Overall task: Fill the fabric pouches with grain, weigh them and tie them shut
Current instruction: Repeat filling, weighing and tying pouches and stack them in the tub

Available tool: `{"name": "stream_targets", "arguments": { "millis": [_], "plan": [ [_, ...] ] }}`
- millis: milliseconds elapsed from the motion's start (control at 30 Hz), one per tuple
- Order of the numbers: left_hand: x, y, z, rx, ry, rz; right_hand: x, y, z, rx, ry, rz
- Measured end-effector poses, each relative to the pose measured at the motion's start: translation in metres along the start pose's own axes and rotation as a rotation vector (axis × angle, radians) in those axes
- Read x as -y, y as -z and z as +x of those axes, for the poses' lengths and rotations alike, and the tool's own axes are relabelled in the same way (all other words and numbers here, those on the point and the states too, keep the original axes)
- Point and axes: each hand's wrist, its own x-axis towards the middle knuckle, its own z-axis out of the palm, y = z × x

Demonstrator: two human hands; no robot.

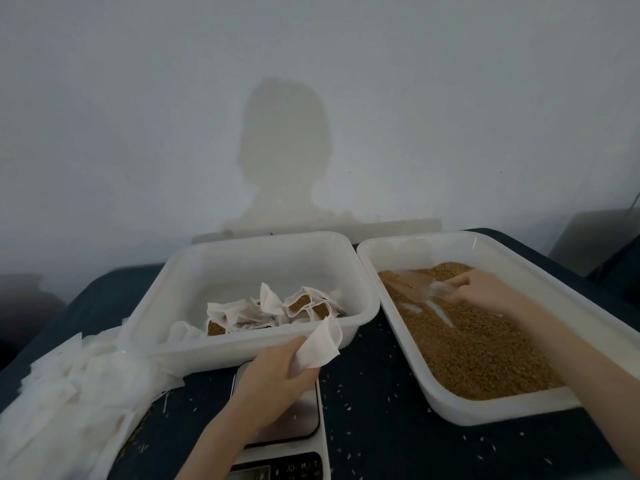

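Observation:
My left hand (277, 372) holds an empty white fabric pouch (320, 344) above the kitchen scale (294, 427), in front of the middle bin. My right hand (481, 289) grips the handle of a clear plastic scoop (415, 287) that rests in the brown grain (467, 341) inside the white bin on the right (485, 408). The middle white bin (242, 351) holds several filled pouches (277, 311) with grain showing through the cloth.
A heap of empty white pouches (69, 393) lies at the left on the dark blue table (374, 427). Loose grains are scattered around the scale. A white wall stands close behind the bins. The scale's display and buttons (294, 469) sit at the bottom edge.

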Motion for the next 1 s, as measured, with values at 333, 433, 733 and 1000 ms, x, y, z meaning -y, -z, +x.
{"name": "stream_targets", "arguments": {
  "millis": [333,433,733,1000],
  "plan": [
    [-0.008,0.006,-0.002,-0.001,0.027,0.048,-0.009,-0.003,-0.019,-0.001,0.057,0.083],
    [-0.007,0.005,-0.002,-0.010,0.053,0.005,-0.010,0.002,-0.027,0.004,0.120,0.140],
    [0.002,0.018,-0.004,-0.055,0.021,-0.051,0.025,0.009,-0.052,0.208,0.387,0.227],
    [0.016,0.042,-0.019,-0.107,-0.003,0.048,0.059,-0.004,-0.057,0.425,0.509,0.219]
  ]
}}
